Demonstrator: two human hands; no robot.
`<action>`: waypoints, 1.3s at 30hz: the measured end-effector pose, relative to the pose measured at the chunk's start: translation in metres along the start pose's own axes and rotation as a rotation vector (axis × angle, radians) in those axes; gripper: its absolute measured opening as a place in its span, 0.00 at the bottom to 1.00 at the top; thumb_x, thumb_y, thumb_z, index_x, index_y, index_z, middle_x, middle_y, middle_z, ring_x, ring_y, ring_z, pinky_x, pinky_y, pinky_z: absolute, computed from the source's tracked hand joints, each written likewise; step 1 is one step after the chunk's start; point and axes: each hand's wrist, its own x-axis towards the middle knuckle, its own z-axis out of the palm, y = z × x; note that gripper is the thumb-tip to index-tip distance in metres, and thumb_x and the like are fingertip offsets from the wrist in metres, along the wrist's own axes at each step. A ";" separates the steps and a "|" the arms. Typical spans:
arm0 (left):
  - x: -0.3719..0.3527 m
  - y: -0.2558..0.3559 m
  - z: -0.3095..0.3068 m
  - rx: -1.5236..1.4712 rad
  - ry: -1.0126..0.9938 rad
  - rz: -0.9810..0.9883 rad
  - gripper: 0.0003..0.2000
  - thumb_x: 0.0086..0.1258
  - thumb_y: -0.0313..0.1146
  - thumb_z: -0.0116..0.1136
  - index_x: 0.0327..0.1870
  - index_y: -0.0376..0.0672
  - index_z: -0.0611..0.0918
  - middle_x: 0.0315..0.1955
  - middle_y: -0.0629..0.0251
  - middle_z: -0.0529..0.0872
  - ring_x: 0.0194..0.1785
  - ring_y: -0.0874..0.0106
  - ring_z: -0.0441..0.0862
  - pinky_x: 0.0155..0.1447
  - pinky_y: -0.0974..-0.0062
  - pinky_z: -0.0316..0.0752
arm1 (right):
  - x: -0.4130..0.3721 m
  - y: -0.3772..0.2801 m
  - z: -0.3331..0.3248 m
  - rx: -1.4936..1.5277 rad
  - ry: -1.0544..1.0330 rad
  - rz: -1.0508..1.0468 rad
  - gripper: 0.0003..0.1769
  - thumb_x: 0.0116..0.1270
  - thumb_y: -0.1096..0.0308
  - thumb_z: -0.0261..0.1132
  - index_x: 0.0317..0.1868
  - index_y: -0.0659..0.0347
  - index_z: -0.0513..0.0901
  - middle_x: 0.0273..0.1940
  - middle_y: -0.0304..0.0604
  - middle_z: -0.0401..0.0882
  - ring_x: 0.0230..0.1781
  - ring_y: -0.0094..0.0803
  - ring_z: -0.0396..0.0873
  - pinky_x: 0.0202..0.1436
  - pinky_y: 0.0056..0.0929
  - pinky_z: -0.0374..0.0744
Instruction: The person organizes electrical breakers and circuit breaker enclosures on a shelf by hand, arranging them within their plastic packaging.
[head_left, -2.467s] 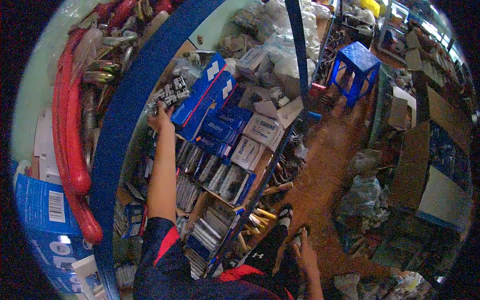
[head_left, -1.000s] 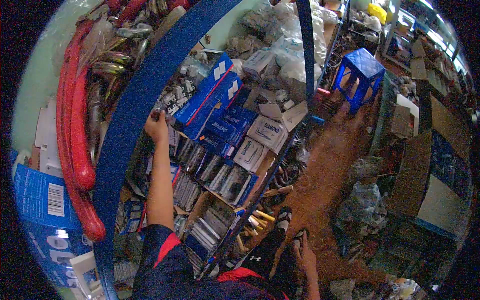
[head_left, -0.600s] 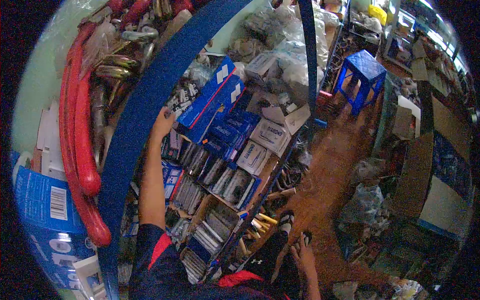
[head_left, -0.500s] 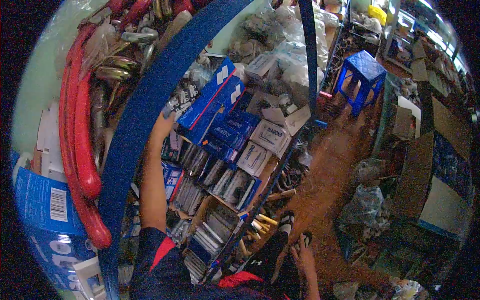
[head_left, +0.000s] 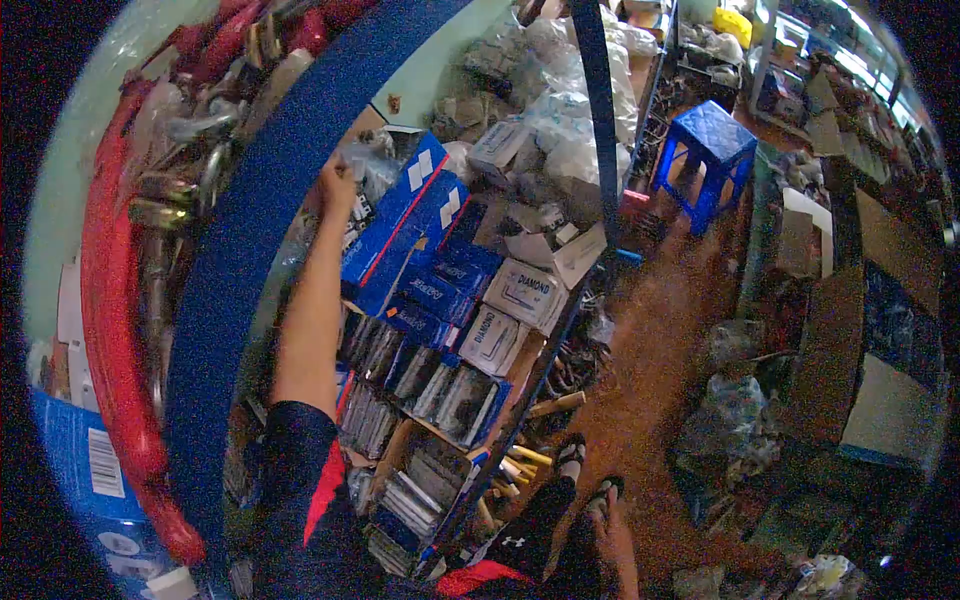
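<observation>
At the left of an open blue box (head_left: pixel 395 215), my left hand (head_left: pixel 338 183) is raised with its fingers curled in. Crumpled clear plastic (head_left: pixel 374 170) lies right beside these fingers; whether they grip it or some small part is hard to make out. Small metal pieces (head_left: pixel 357 215) show inside the box, below the hand. My right hand (head_left: pixel 608 530) hangs low at my side, fingers extended downward and holding nothing visible. It overlaps my sandalled foot (head_left: pixel 604 492) in the view.
White DIAMOND boxes (head_left: pixel 524 292) and blue boxes (head_left: pixel 452 270) fill the shelf. A blue upright post (head_left: pixel 240 210) stands close left of my arm, beside red handles (head_left: pixel 120 300). A blue stool (head_left: pixel 712 150) and open cartons (head_left: pixel 835 340) stand to the right.
My left hand has moved up along the open blue box, from its near corner toward its far end, and its fingers are now curled. My right hand stays low. The view has shifted slightly.
</observation>
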 end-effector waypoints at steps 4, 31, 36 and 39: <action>0.039 -0.028 -0.024 -0.254 0.126 -0.007 0.22 0.59 0.38 0.63 0.52 0.37 0.76 0.47 0.54 0.80 0.49 0.59 0.75 0.55 0.64 0.69 | 0.001 -0.005 -0.001 -0.010 0.065 -0.032 0.35 0.70 0.54 0.53 0.71 0.57 0.51 0.63 0.66 0.63 0.63 0.57 0.64 0.64 0.45 0.65; -0.008 0.014 -0.067 0.145 -0.359 -0.223 0.20 0.52 0.29 0.58 0.48 0.30 0.78 0.46 0.47 0.82 0.53 0.52 0.78 0.59 0.66 0.68 | 0.000 0.001 0.002 0.073 0.045 0.100 0.36 0.70 0.53 0.52 0.72 0.54 0.50 0.64 0.61 0.63 0.63 0.57 0.64 0.64 0.45 0.66; 0.013 0.002 -0.060 0.397 -0.674 -0.160 0.25 0.45 0.34 0.66 0.46 0.32 0.79 0.36 0.54 0.85 0.39 0.64 0.82 0.45 0.66 0.75 | 0.011 0.024 0.016 -0.092 0.133 -0.012 0.33 0.71 0.57 0.52 0.72 0.52 0.50 0.63 0.59 0.65 0.62 0.54 0.67 0.62 0.43 0.68; 0.015 0.009 -0.065 0.223 -0.786 -0.115 0.25 0.45 0.35 0.68 0.46 0.33 0.80 0.36 0.56 0.85 0.37 0.66 0.82 0.45 0.66 0.75 | 0.008 0.004 0.005 0.018 0.099 0.010 0.33 0.71 0.57 0.51 0.72 0.52 0.50 0.64 0.60 0.64 0.62 0.55 0.67 0.63 0.43 0.67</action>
